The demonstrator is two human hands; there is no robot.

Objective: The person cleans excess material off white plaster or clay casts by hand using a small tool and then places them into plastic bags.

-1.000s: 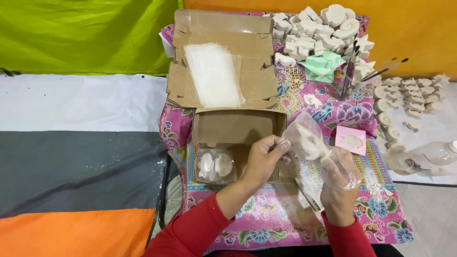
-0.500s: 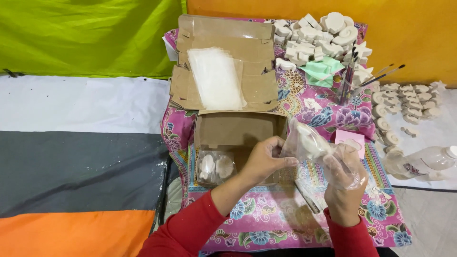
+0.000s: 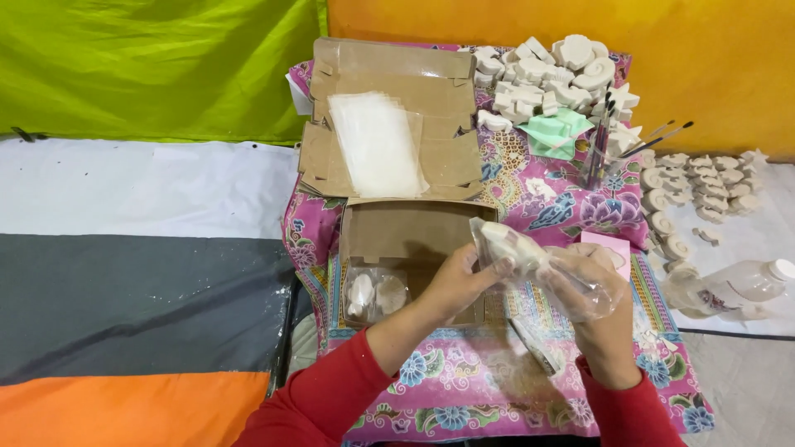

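Hands meet over the front edge of the open cardboard box (image 3: 414, 236), both busy with one clear plastic bag (image 3: 546, 269). The left hand (image 3: 460, 281) grips the bag's near end, its fingers (image 3: 489, 269) curled and pinching the plastic, thumb on top. The right hand (image 3: 600, 319) comes up from below, fingers wrapped around the bag's far end, the film bunched over them so I cannot tell exactly how tightly they press. Inside the bag sits a white plaster figure (image 3: 509, 244), lying tilted toward the box. The bag hangs in the air above the floral cloth (image 3: 464, 389) covering the table, just right of the box.

Down in the box, another bagged pair of white pieces (image 3: 374, 294) rests in the left corner. Behind it lies a flattened cardboard sheet (image 3: 389, 87) with a stack of clear bags (image 3: 377, 145) on top. Further back right, a heap of white plaster shapes (image 3: 555, 74), a green cloth (image 3: 559, 132), some brushes (image 3: 662, 136). A plastic bottle (image 3: 737, 290) lies off to the right, beside rows of small plaster pieces (image 3: 704, 178).
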